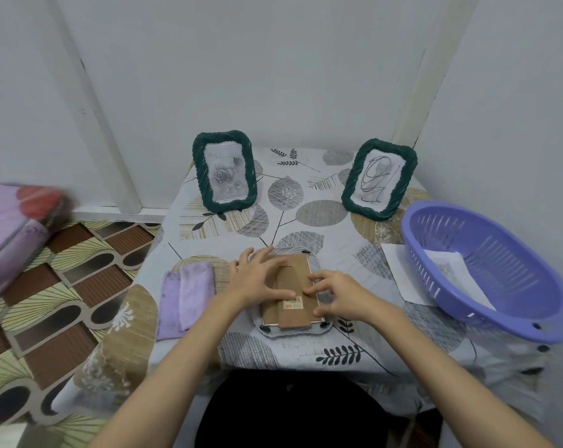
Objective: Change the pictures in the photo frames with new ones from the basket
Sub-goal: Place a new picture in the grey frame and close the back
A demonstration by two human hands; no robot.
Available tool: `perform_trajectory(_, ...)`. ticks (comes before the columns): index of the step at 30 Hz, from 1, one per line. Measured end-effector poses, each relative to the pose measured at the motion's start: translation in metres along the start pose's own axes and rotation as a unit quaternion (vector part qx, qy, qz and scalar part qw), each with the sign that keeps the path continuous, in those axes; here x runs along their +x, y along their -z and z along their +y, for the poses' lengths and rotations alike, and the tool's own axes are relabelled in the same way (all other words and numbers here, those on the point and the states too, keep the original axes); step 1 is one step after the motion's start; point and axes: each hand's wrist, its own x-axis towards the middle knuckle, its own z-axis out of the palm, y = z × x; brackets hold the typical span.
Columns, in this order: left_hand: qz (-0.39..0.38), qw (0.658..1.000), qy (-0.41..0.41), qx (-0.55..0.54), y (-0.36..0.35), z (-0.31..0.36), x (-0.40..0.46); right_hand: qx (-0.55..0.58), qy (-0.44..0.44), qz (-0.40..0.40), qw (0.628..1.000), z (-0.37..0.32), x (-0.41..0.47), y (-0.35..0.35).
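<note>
A third photo frame [293, 313] lies face down in front of me on the table, its brown cardboard back and stand upward. My left hand [256, 276] rests spread on the back's left side, fingers straight. My right hand [333, 294] touches the back's right edge with bent fingertips. Two dark green frames stand at the back: the left frame [223, 171] shows a grey rose picture, the right frame [378, 179] shows a scribbled drawing. The purple basket [487, 273] sits at the right with a paper picture [451, 270] inside.
A folded lilac cloth [185, 295] lies left of the face-down frame. A white sheet [399, 270] sticks out under the basket's left side. The leaf-patterned tablecloth [306, 195] covers a small table set in a wall corner. A purple bundle [12, 227] lies on the floor at left.
</note>
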Motion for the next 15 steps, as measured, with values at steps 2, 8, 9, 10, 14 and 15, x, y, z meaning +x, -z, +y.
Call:
perform_trajectory(2, -0.027, 1.000, 0.008, 0.007, -0.002, -0.001, 0.005, 0.016, 0.006, 0.008, 1.000, 0.004, 0.002, 0.000)
perform_trajectory(8, -0.045, 0.999, 0.006, -0.016, -0.003, -0.005, 0.008, 0.126, -0.032, 0.180, 0.975, 0.007, 0.023, 0.012)
perform_trajectory(9, -0.044, 0.999, 0.001, -0.025, -0.004, -0.006, 0.010, 0.113, -0.040, 0.200, 0.972, 0.007, 0.029, 0.014)
perform_trajectory(10, -0.042, 0.998, -0.004, -0.037, -0.005, -0.007, 0.011, 0.099, -0.045, 0.210, 0.972, 0.007, 0.035, 0.014)
perform_trajectory(14, -0.036, 0.997, -0.015, -0.071, -0.009, -0.011, 0.013, 0.087, -0.052, 0.193, 0.976, 0.008, 0.052, 0.012)
perform_trajectory(15, -0.035, 0.996, -0.016, -0.076, -0.009, -0.011, 0.014, 0.090, -0.054, 0.189, 0.976, 0.009, 0.054, 0.011)
